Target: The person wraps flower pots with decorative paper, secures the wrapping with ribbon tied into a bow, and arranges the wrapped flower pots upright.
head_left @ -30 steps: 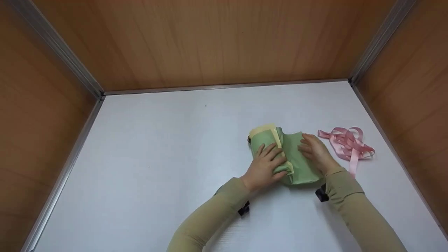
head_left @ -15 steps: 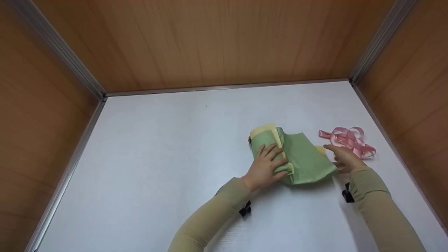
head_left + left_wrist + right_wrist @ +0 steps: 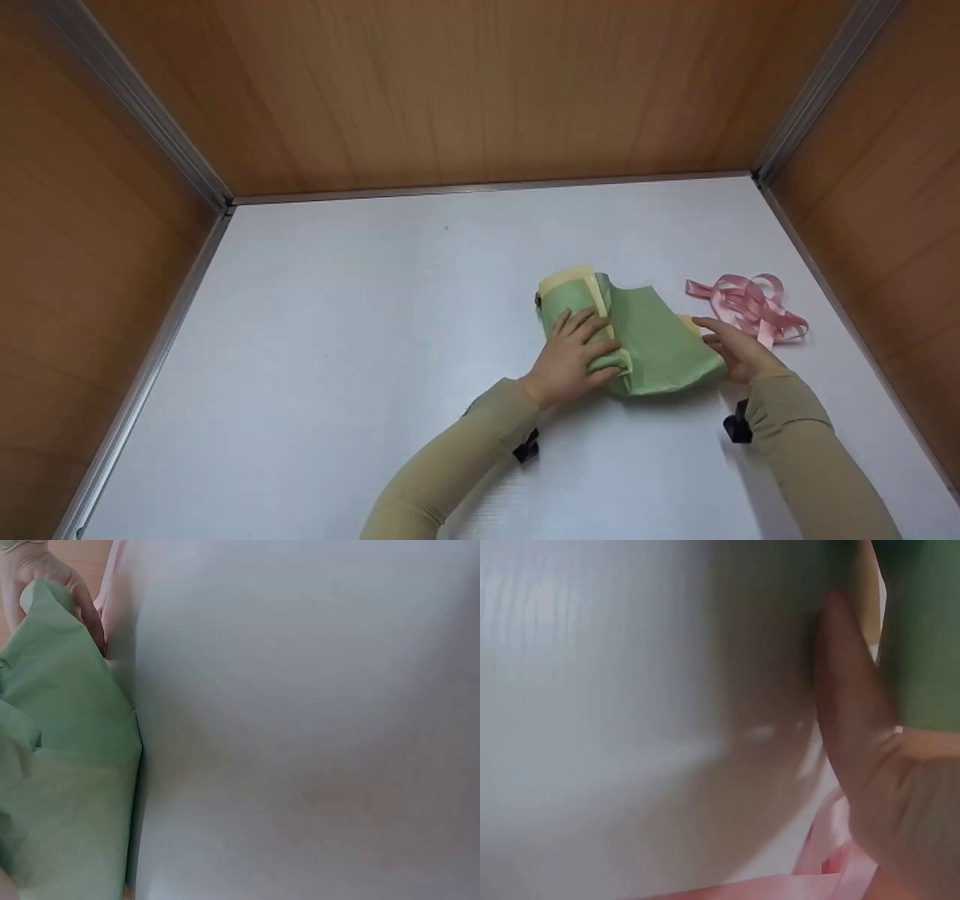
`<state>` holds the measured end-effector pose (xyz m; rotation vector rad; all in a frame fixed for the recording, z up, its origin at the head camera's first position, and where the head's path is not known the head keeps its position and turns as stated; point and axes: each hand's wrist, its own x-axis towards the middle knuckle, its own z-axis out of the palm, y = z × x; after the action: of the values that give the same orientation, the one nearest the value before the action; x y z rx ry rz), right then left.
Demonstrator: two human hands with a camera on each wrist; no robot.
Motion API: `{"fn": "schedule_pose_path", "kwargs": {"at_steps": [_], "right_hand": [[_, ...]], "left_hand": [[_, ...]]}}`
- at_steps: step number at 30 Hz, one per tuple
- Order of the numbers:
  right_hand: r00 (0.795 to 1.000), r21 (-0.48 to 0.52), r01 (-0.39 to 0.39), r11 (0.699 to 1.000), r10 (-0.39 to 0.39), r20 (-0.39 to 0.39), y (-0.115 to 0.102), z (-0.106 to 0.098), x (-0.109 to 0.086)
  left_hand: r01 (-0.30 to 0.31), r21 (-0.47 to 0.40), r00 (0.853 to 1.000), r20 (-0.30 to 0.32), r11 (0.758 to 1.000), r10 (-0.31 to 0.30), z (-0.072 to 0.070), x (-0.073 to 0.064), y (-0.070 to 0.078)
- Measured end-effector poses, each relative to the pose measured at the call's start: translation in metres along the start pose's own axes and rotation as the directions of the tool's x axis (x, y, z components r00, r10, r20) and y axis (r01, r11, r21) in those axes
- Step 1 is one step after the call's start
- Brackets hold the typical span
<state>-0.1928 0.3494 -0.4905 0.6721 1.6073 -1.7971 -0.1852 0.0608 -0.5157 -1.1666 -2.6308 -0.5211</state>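
Green wrapping paper (image 3: 664, 341) with a pale yellow border is partly rolled into a bundle on the white table. My left hand (image 3: 570, 367) rests on the rolled part with its fingers spread; what lies inside is hidden. A small dark bit (image 3: 538, 300) shows at the bundle's left side. At the loose flap's right edge, my right hand (image 3: 739, 352) is held with extended fingers. The left wrist view shows this hand behind the raised green paper (image 3: 67, 765). In the right wrist view its straight thumb (image 3: 847, 682) stands beside the paper (image 3: 930, 630).
A loose heap of pink satin ribbon (image 3: 750, 304) lies on the table (image 3: 360, 315) just beyond my right hand. Wood-grained panels (image 3: 480, 97) with metal edging enclose the back and both sides.
My right hand has moved off the top of the flap to its right edge, and the flap now spreads farther right, showing a yellow corner. My left hand has stayed on the roll.
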Motion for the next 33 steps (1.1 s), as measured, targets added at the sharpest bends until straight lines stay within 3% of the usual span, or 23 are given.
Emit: {"fn": "schedule_pose_path", "kwargs": {"at_steps": [3,8,16,18,23,29,33], "right_hand": [[0.999,0.023,0.017,1.0,-0.018,0.044,-0.001,0.002,0.0],[1.0,0.014,0.01,1.0,-0.01,0.029,-0.009,0.006,-0.003],[1.0,-0.193,0.022,0.981,-0.021,0.007,-0.023,0.015,-0.01],[0.999,-0.274,0.048,0.96,-0.051,-0.004,-0.027,0.02,-0.011],[0.991,-0.473,0.1,0.875,-0.132,-0.035,-0.035,0.033,-0.015],[0.982,-0.584,0.106,0.805,-0.175,-0.064,-0.042,0.039,-0.018],[0.983,-0.617,0.099,0.781,-0.173,-0.062,-0.047,0.039,-0.021]], "left_hand": [[0.004,0.004,1.0,0.001,1.0,-0.004,0.0,0.0,0.001],[0.002,0.007,1.0,-0.011,1.0,-0.002,-0.001,0.001,0.001],[-0.012,0.014,1.0,-0.029,1.0,0.012,0.001,0.0,0.0],[-0.013,0.015,0.999,-0.032,1.0,0.014,0.001,0.0,0.0],[-0.01,0.031,1.0,-0.027,0.999,0.01,0.001,0.0,0.001],[0.008,0.018,1.0,-0.001,1.0,-0.008,0.001,0.001,0.002],[0.014,0.0,1.0,0.002,1.0,-0.014,0.001,0.002,0.001]]}}
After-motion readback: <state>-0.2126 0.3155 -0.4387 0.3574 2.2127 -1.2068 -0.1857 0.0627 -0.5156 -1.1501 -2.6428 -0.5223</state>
